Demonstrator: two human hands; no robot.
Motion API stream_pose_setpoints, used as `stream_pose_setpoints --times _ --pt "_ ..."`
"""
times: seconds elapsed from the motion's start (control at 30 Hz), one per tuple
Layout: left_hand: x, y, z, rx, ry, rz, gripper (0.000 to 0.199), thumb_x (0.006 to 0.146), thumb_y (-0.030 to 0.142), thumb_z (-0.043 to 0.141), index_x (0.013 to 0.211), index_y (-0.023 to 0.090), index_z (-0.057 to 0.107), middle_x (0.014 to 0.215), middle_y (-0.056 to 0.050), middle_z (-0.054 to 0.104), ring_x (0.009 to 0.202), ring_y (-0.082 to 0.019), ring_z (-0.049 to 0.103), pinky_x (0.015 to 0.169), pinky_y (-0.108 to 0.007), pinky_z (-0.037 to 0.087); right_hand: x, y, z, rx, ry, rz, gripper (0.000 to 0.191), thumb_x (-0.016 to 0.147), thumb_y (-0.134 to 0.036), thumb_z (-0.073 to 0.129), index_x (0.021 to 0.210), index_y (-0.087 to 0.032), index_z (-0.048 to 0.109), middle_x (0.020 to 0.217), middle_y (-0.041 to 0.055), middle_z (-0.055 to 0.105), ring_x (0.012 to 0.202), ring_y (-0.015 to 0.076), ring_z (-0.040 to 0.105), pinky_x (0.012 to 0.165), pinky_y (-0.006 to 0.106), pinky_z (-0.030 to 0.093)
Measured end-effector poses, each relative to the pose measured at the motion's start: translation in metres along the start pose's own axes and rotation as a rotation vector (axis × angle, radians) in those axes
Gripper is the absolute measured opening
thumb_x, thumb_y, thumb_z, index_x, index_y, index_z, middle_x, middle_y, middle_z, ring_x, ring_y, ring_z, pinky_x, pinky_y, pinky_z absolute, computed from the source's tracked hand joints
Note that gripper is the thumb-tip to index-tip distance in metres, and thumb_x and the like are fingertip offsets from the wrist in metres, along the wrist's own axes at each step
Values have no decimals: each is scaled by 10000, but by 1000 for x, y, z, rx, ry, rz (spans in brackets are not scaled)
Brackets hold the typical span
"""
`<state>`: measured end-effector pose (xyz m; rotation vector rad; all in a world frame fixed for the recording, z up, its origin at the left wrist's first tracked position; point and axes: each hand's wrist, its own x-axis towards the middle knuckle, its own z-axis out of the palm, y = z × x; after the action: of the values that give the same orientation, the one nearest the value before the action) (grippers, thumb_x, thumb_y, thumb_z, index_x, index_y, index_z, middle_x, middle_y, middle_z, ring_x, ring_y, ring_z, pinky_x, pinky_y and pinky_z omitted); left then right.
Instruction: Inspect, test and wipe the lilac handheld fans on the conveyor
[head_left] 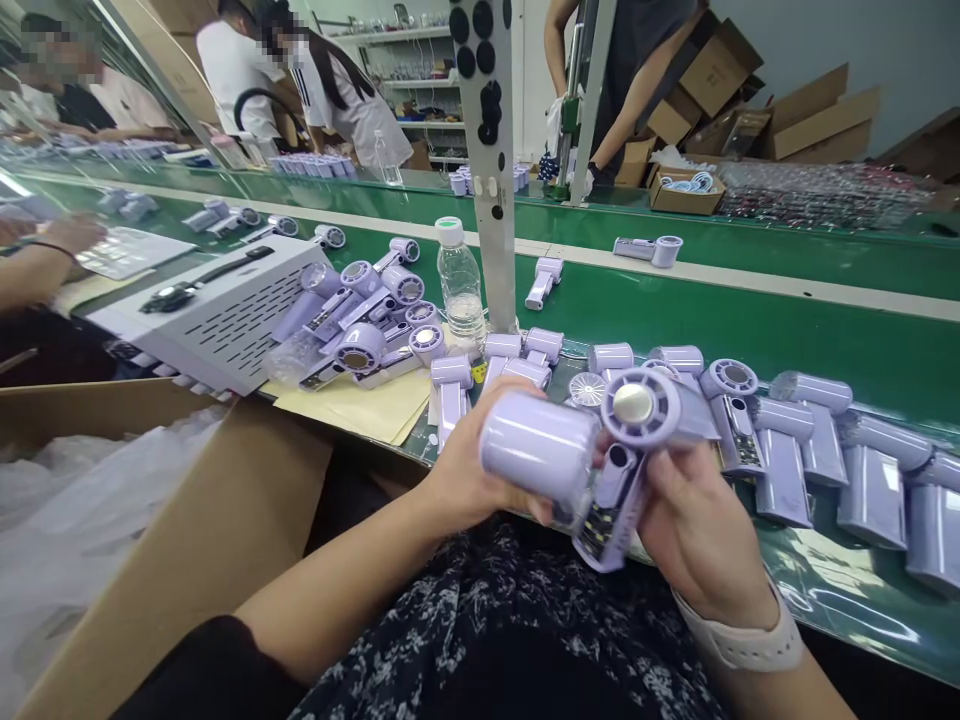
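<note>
My left hand [469, 465] is wrapped round a lavender cylindrical fan housing [536, 445] with a clear rim at its right end. Close beside it, my right hand [701, 530] grips a lavender handheld fan [641, 408] by its handle. That fan's round vented end faces up with a silvery disc in the middle, and a circuit board [598, 525] shows in its open handle. Whether the two pieces touch is unclear. Just beyond my hands lies a round slotted grille [587, 390]. A row of fan bodies [784, 460] runs along the bench to my right.
A pile of fan parts [367, 320] lies at left beside a grey vented metal box [225, 310]. A water bottle [460, 285] stands near the upright post [487, 170]. A carton [247, 500] holding plastic bags is at lower left. Beyond the green conveyor [720, 295], other people work.
</note>
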<state>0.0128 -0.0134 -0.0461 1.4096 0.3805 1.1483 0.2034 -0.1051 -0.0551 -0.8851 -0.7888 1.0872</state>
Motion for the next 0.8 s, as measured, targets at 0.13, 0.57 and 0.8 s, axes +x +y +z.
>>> stream_pose_setpoints --times 0.13,0.57,0.8 --pt "4 -4 6 -416 255 -383 526 627 489 928 1006 182 731 954 -32 767 864 -170 720 841 -274 592 7 0 3 476 -118 395 399 872 -599 717 898 -206 649 761 -9 575 589 93 546 526 183 532" --pt "5 11 18 -922 -78 -654 792 966 721 300 1166 73 709 947 -137 746 487 -129 626 442 -218 486 -2 11 7 878 -744 349 960 865 -897 244 1478 -202 495 455 -136 452 169 71 321 267 182 414" --pt "8 13 32 -850 176 -642 768 1001 614 252 1136 20 720 937 -152 747 793 -221 722 671 -283 626 3 1 0 213 -175 213 525 845 -517 784 1265 -245 626 894 43 756 630 166 719 563 249 602"
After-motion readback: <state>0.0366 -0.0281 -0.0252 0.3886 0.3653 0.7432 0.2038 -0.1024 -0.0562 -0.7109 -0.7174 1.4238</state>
